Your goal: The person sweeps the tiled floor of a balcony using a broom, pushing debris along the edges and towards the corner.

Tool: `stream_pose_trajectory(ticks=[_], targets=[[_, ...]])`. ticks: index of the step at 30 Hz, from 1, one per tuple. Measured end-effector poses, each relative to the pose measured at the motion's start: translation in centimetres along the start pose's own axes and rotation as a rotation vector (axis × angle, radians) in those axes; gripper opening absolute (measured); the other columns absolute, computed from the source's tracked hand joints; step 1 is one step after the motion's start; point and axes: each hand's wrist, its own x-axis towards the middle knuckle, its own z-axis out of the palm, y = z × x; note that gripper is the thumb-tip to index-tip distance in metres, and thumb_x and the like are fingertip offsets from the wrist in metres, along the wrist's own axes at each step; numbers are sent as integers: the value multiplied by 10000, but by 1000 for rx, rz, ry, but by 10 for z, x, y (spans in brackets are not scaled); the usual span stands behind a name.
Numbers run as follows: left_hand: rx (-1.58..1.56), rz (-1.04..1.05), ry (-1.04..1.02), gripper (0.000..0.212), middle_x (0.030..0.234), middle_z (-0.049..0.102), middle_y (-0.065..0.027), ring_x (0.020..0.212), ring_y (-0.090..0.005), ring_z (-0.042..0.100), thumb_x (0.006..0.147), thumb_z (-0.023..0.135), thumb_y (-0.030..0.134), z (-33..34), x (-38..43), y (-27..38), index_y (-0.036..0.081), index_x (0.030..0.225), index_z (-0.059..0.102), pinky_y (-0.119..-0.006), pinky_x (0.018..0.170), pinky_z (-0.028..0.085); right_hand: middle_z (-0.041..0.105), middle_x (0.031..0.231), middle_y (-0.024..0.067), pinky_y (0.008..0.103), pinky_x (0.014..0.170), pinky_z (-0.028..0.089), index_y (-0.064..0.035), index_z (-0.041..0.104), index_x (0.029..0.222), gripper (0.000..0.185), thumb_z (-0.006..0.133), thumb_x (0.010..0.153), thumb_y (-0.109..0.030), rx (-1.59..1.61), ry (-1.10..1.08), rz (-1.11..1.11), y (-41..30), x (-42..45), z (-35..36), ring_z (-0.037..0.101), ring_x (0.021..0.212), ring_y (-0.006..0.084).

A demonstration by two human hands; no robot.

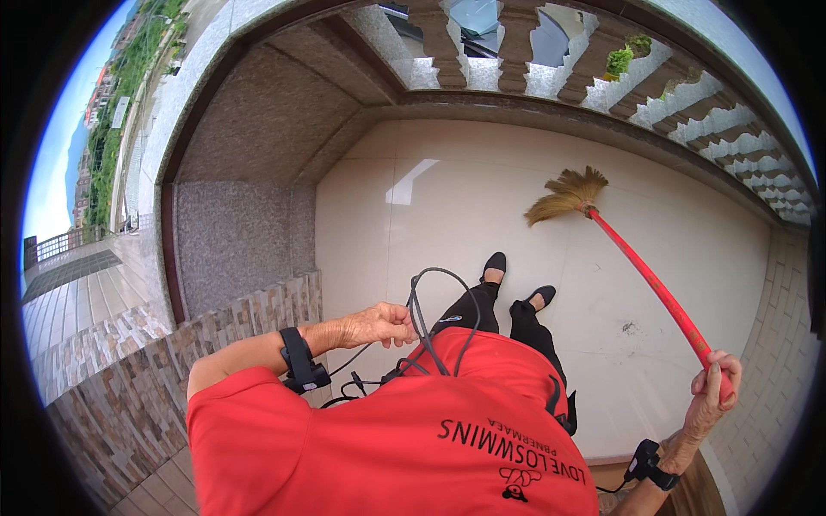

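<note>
My right hand (pixel 716 380) grips the top end of a long red broom handle (pixel 652 280). The handle slants away to a tan straw broom head (pixel 571 195), whose bristles fan out on the pale tiled floor (pixel 464 213) near the foot of the balustrade. At my waist, my left hand (pixel 390 324) has curled fingers right beside a loop of dark cable (pixel 474 293). Whether the fingers pinch the cable or only touch it is unclear. A small patch of dark debris (pixel 629 329) lies on the floor left of the handle's upper part.
A stone balustrade (pixel 513 55) curves along the far side, with potted plants (pixel 619 61) and vehicles beyond. Granite wall panels (pixel 239 238) bound the left, above stone-patterned tiles (pixel 258 309). A brick-patterned wall (pixel 771 342) stands at right. My black shoes (pixel 495 262) are on the floor.
</note>
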Motion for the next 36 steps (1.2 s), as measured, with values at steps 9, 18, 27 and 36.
stream_pose_trajectory(ticks=[9,18,27,36], targets=[[457,400,42,261,766,581,-34,762,-129,501,791,577,312,46,-39,35,64,860,622,-276,657,416,499,890,79,155,413,293,-46,468,868,56,457,817,-26,29,-18,3,7,11,-11,342,446,47],[827,594,-59,254,813,595,-69,840,-210,532,828,507,278,87,-33,60,43,831,604,-339,772,390,491,903,69,163,422,296,-53,461,877,58,472,820,-58,62,-1,46,14,10,-25,354,455,58],[496,433,-307,244,698,592,-38,716,-164,520,832,519,243,59,-41,55,25,779,613,-302,679,406,487,916,47,165,425,294,-68,463,876,48,474,830,-66,104,-5,67,28,3,-43,363,477,52],[464,341,-213,181,679,551,-12,698,-150,502,802,521,188,56,-34,69,60,710,609,-297,694,398,491,911,66,173,431,305,-63,449,890,70,471,823,-66,141,69,77,34,3,-44,355,470,60]])
